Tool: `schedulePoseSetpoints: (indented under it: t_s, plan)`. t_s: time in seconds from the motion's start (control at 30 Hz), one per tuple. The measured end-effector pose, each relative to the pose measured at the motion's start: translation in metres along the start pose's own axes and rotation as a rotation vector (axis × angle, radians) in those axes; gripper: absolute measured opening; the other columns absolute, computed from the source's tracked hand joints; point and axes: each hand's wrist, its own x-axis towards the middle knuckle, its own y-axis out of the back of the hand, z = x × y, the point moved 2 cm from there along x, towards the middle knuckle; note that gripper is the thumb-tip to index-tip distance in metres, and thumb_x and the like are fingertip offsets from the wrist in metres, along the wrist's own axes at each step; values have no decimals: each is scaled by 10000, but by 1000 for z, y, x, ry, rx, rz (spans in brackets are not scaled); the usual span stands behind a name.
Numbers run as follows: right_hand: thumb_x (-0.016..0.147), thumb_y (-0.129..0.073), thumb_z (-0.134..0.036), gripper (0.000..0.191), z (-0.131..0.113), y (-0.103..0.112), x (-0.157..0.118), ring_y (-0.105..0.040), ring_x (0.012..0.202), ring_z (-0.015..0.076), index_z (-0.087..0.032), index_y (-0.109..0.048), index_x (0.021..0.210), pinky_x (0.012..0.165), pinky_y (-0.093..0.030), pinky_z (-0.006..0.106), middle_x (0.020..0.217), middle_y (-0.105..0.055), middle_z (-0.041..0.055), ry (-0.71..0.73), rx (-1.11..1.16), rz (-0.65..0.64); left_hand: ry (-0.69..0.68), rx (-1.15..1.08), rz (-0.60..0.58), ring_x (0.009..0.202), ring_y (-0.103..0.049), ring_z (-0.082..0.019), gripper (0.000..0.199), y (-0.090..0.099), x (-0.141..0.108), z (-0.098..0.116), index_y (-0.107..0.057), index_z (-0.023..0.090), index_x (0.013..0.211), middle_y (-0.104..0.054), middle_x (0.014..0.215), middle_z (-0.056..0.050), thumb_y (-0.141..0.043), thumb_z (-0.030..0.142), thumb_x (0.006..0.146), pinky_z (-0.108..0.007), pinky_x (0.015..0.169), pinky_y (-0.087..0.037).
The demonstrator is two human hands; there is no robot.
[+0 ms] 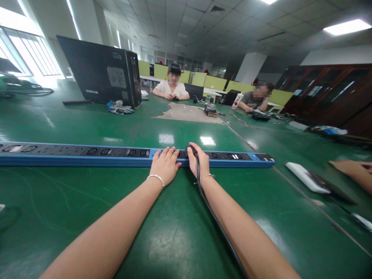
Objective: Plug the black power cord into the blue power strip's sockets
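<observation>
A long blue power strip (128, 161) with black sockets lies across the green table, reaching past the left edge of the view. My left hand (165, 166) rests flat on it near the middle, fingers outstretched. Just to the right, my right hand (200, 162) is closed around the black plug of a power cable (211, 211). The plug is at the strip's top face; my fingers cover its front, so I cannot tell how deep it sits in a socket. From there the cable runs down along my right forearm and out of view at the bottom.
On the green table (87, 213) a black computer tower (101, 73) stands at the back left, gloves (119, 107) beside it. To the right lie a white device (306, 177) and another person's hand (353, 170). Two people sit across the table near a bottle (209, 95).
</observation>
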Motion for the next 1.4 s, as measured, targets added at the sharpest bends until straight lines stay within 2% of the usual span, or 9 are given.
schedulePoseSetpoints:
  t_s: [0.3,0.53,0.73,0.97,1.1,1.23,1.33,1.4]
  plan:
    - [850,-462,-412,362,3,0,5,-671,891,210,-191,-649,1068,855,-510,334,983,-712,69,-20,30,-8,4,-3,4,1295,-371,-248,476,-1,0,0,-437,216,1323,-456,1399,-73,-378,391,885,-461,1061,-243]
    - [870,-431,-351,344,-13,-7,4,-665,923,226,-211,-632,1112,876,-499,353,1044,-695,79,18,-151,-68,7,1,1,1298,-367,-243,474,-1,0,0,-430,234,1327,-455,1400,-63,-395,382,878,-451,1066,-239]
    - [886,-411,-358,359,-13,-5,-2,-678,837,231,-204,-625,1129,810,-519,354,964,-713,93,-5,-262,-58,3,-2,1,1296,-370,-246,475,-1,0,0,-432,230,1325,-456,1399,-67,-396,386,878,-454,1063,-243]
    - [903,-383,-300,376,-6,-5,-16,-607,1048,217,-178,-554,1215,958,-442,372,1167,-637,105,180,-338,-97,10,-31,-2,1299,-372,-238,494,-1,0,-1,-413,212,1335,-462,1394,-73,-395,386,873,-448,1067,-243]
    - [882,-418,-270,409,-3,2,-16,-553,1136,208,-199,-493,1278,998,-413,382,1261,-581,79,234,-331,-183,34,-71,24,1318,-345,-231,548,4,-2,0,-344,171,1373,-495,1364,-87,-412,357,862,-471,1096,-190]
    - [841,-460,-225,506,-1,9,-15,-524,1175,199,-220,-408,1344,1043,-359,406,1324,-529,65,234,-300,-282,-7,-104,58,1340,-309,-213,520,13,1,6,-319,264,1384,-447,1407,-36,-395,341,875,-483,1101,-182]
    - [801,-471,-182,617,2,9,-17,-497,1205,197,-195,-315,1398,1066,-317,420,1354,-496,87,253,-282,-332,-92,-116,4,1337,-317,-214,503,16,9,11,-334,339,1369,-407,1436,-11,-412,353,872,-463,1077,-243]
    - [783,-473,-172,654,4,7,-20,-449,1251,212,-136,-289,1409,1082,-286,424,1379,-459,126,254,-300,-316,-108,-131,-44,1305,-371,-216,488,17,15,14,-364,344,1348,-463,1394,-15,-429,339,864,-471,1063,-266]
